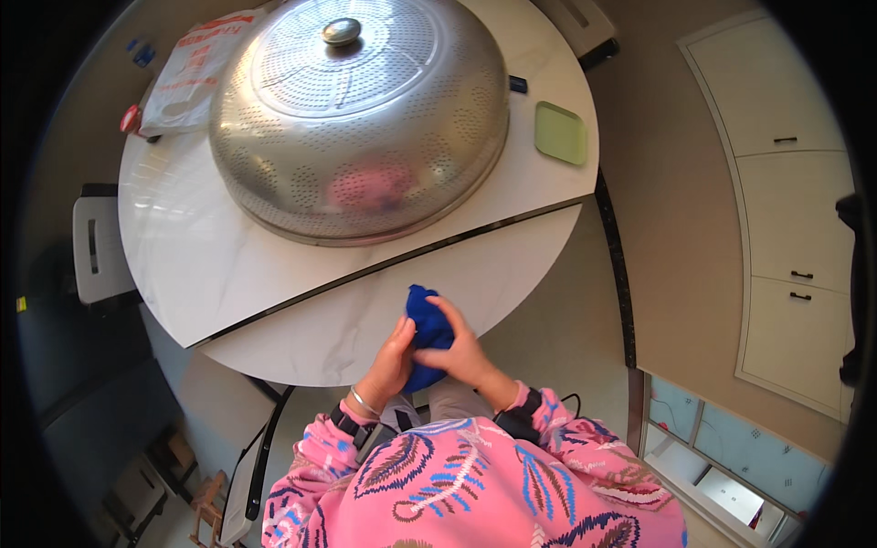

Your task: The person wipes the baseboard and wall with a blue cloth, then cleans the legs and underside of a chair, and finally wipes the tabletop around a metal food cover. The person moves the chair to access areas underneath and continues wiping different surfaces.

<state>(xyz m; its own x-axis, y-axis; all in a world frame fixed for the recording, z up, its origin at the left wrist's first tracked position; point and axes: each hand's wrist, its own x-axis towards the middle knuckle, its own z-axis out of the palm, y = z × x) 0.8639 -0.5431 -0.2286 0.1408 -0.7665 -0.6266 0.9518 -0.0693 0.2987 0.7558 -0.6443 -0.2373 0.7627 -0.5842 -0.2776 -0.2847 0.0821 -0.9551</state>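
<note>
A bunched blue cloth (pixel 428 329) is between my two hands, over the near edge of the round white marble-patterned table (pixel 322 335). My left hand (pixel 392 356) presses on the cloth's left side, its fingers partly hidden behind it. My right hand (pixel 460 349) is on the cloth's right side, thumb and fingers around it and slightly blurred. Beyond both hands stands a large perforated metal dome cover (pixel 363 137) with a round knob (pixel 341 31) on top.
A green tray (pixel 560 133) and a small dark object (pixel 518 84) lie right of the dome. A white plastic bag (pixel 185 82) with red print lies at the far left. A dark seam crosses the table. Stools stand around it, one at the left (pixel 103 250).
</note>
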